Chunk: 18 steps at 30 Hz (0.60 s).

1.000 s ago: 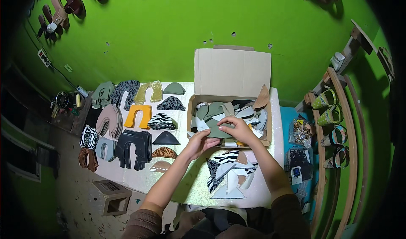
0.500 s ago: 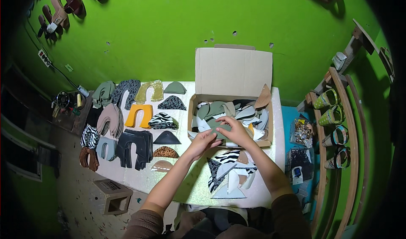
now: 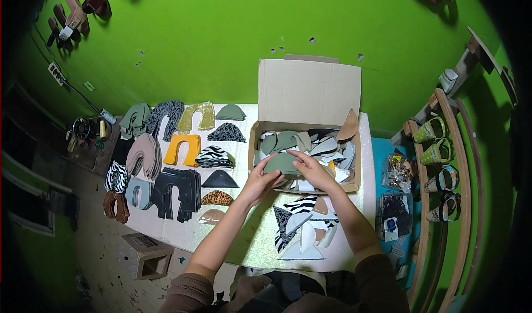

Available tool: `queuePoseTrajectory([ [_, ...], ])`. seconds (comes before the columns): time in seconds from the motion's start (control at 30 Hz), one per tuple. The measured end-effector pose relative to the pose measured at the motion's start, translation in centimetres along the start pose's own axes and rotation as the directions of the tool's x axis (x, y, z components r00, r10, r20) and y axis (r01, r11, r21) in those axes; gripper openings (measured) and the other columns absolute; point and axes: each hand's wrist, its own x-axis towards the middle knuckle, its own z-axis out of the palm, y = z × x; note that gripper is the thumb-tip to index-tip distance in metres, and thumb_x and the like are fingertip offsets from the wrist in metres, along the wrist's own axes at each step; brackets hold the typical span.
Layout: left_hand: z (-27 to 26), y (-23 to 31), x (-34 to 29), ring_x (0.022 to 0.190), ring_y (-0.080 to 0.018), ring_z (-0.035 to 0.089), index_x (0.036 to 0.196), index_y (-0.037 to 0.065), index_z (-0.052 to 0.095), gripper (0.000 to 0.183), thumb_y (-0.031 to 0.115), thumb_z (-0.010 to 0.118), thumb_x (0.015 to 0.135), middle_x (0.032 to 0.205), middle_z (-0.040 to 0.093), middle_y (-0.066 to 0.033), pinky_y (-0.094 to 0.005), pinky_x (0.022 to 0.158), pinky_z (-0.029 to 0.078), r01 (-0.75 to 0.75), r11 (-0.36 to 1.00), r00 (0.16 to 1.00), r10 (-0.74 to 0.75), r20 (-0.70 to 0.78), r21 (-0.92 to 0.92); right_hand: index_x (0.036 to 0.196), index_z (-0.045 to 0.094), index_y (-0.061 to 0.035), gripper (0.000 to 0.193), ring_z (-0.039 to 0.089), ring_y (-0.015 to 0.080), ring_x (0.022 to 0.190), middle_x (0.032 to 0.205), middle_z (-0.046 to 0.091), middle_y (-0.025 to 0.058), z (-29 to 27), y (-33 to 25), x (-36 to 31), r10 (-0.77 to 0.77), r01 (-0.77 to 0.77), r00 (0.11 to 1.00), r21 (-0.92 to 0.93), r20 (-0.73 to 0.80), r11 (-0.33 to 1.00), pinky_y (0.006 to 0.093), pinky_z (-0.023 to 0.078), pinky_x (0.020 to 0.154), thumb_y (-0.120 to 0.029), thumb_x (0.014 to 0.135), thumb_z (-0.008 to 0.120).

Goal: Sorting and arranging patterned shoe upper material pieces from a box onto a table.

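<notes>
At frame centre, a green half-moon piece [image 3: 282, 165] is gripped at opposite sides between the fingers of the left hand [image 3: 259, 183] and right hand [image 3: 312, 172], over an open cardboard box [image 3: 358, 157] heaped with assorted cut pieces [image 3: 287, 139].

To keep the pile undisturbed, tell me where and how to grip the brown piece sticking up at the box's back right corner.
Probably best pinch the brown piece across its flat faces near the pointed top, coming from above: it stands tilted, its tip showing above the back rim of the open box, its wider lower part among other pieces.
</notes>
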Motion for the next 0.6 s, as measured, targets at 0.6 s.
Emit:
queuePoseTrajectory([
  [0.6,-2.9,1.8,-0.8,0.101,-0.0117,0.052,0.127,0.007,0.044,0.048,-0.008,0.052,0.082,0.121,0.050,-0.0047,-0.0225,0.084,0.045,-0.140,0.990,0.985,0.136,-0.109,-0.024,0.123,0.048,-0.0038,0.034,0.053,0.0095,0.096,0.104,0.056,0.0062,2.7,-1.5,1.1,-0.143,0.140,0.990,0.110,0.015,0.984,0.0223,0.041,0.083,-0.011,0.090,0.051],
])
